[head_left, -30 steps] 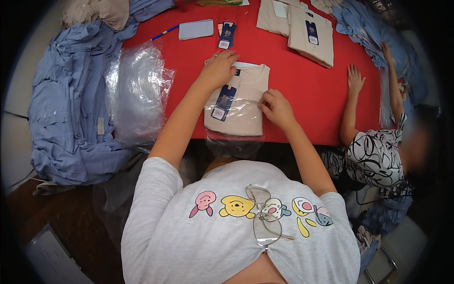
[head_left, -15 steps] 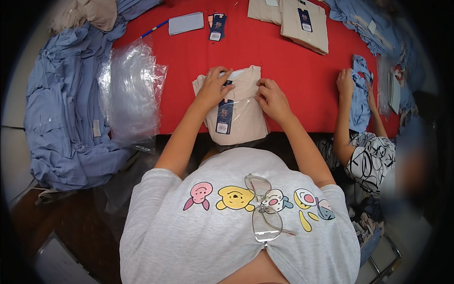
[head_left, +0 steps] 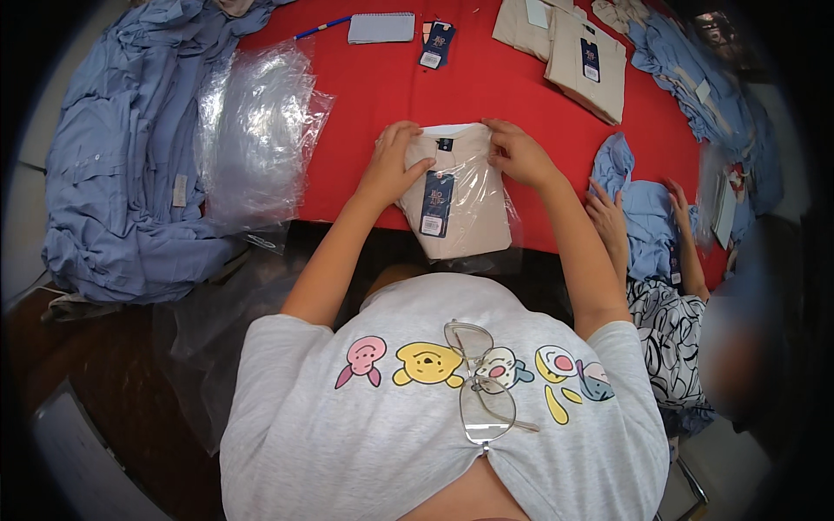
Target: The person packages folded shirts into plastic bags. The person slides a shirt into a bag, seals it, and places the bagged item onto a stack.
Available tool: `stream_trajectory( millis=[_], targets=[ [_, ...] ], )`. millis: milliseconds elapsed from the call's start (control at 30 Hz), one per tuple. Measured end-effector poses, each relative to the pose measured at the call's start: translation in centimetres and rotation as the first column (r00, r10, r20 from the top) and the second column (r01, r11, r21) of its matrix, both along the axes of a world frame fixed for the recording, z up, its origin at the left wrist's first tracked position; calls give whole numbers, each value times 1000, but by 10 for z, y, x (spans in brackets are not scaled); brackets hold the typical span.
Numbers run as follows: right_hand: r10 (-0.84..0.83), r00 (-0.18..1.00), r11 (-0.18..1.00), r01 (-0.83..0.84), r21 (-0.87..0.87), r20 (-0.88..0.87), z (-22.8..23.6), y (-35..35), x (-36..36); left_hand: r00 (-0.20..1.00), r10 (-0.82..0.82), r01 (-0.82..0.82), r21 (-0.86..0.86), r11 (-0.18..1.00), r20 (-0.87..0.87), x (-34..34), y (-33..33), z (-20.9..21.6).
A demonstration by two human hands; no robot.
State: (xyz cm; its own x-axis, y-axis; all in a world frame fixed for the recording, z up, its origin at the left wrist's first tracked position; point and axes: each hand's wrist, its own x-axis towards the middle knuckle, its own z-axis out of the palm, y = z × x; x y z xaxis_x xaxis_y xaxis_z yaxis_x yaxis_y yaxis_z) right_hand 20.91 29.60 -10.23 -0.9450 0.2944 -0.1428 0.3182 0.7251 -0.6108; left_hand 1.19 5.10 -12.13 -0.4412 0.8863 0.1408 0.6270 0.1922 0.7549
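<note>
A folded beige shirt (head_left: 476,204) lies at the near edge of the red table, inside a clear plastic bag (head_left: 514,227) that reaches up near the collar. On its front is a dark blue hang tag (head_left: 436,204), and a small dark label shows at the collar. My left hand (head_left: 395,165) grips the upper left edge, thumb on top of the shirt. At the upper right corner, my right hand (head_left: 521,154) pinches the edge of the bagged shirt. The fingertips beneath are partly hidden.
Clear plastic bags (head_left: 256,139) lie left, beside piled blue shirts (head_left: 130,174). A notepad (head_left: 380,28), blue pen (head_left: 323,27) and loose tags (head_left: 436,45) sit at the back. Folded beige shirts (head_left: 599,91) rest back right. A co-worker's hands (head_left: 608,221) handle a blue shirt (head_left: 650,227).
The bag's edge has moved up from the shirt's middle to near the collar. My right hand has shifted to the top corner. The co-worker's hands and blue shirt have moved.
</note>
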Motion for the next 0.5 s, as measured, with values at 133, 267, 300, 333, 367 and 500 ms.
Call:
stream_trajectory(
  millis=[133,267,300,333,367,500],
  targets=[
    [12,1000,999,-12,-30,5,-8,1,2,997,-35,29,-80,996,-64,1,-63,0],
    [33,998,999,-31,35,-57,-17,1,5,999,-54,55,-105,993,5,-1,-69,-24],
    [37,997,997,-32,76,-61,-19,2,6,999,-47,46,-98,994,-5,-2,-64,-25],
    [39,997,993,-32,117,-66,-20,2,8,999,-40,38,-92,995,-14,-5,-59,-25],
    [41,997,987,-29,157,-70,-22,2,11,999,-34,32,-85,996,-23,-7,-54,-25],
    [18,997,994,-11,105,-73,-16,4,17,980,44,-17,-138,990,193,-28,-30,-10]
  ],
)
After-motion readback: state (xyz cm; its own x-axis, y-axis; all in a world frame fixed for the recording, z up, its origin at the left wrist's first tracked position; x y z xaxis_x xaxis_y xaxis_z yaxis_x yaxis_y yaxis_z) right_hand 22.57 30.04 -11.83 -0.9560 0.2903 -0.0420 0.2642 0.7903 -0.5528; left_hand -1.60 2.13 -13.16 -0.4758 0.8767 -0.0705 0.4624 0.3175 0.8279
